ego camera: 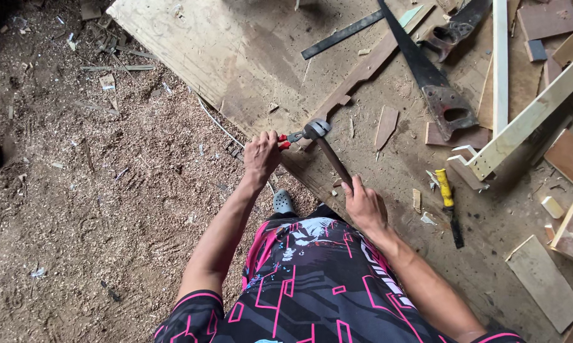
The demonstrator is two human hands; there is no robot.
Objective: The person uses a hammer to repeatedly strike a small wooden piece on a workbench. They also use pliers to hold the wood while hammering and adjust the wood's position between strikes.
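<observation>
Gripping red-handled pliers (pixel 291 137), the left hand (pixel 261 156) is closed tight; the right hand (pixel 364 206) wraps a wooden-handled steel hammer (pixel 327 147) over the rough plywood counter (pixel 235 57), near sawdust (pixel 108 178).

I count two handsaws (pixel 436 86) on my bench, one hammer (pixel 327 149), one pair of red-handled pliers (pixel 288 138), one yellow-handled chisel (pixel 448 203), and my two hands (pixel 261 157) working.
</observation>
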